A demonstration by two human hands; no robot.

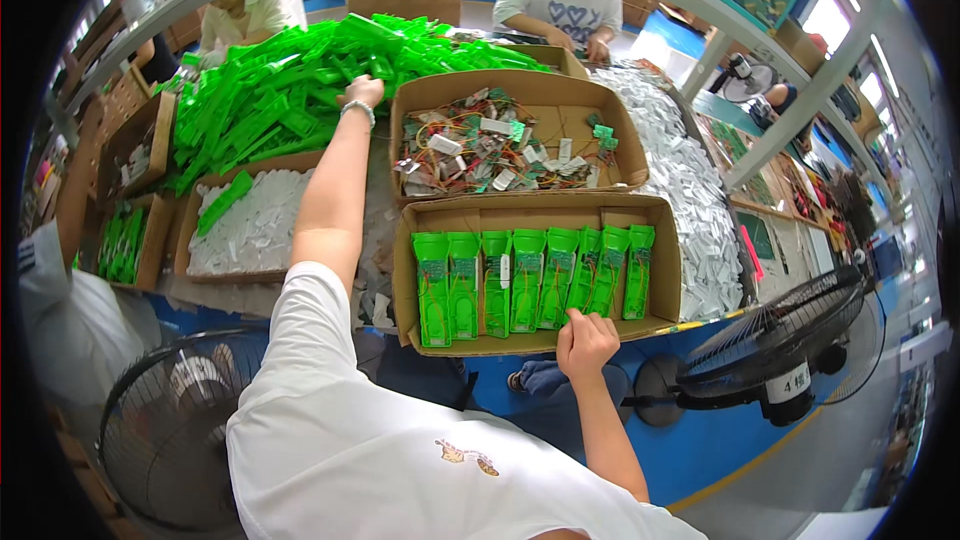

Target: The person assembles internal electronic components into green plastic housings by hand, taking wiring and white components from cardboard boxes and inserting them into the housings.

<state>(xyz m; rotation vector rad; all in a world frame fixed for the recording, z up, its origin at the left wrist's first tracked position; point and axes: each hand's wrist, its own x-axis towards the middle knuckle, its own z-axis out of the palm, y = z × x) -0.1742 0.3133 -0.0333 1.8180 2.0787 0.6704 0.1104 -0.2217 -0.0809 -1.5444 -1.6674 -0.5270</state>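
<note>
My left arm stretches out to a large heap of bright green plastic housings. At the heap's right edge, my left hand has its fingers curled among the housings, their tips partly hidden. My right hand is closed at the front rim of a shallow cardboard box; what its fingers hold, if anything, is hidden. Inside this box, several long green housings stand side by side in a row, with small circuit boards and wires in them. One has a white part on it.
Behind the near box, another carton holds wired circuit boards. White plastic pieces fill a carton at left and lie heaped at right. Black fans flank me. Two people sit across the table.
</note>
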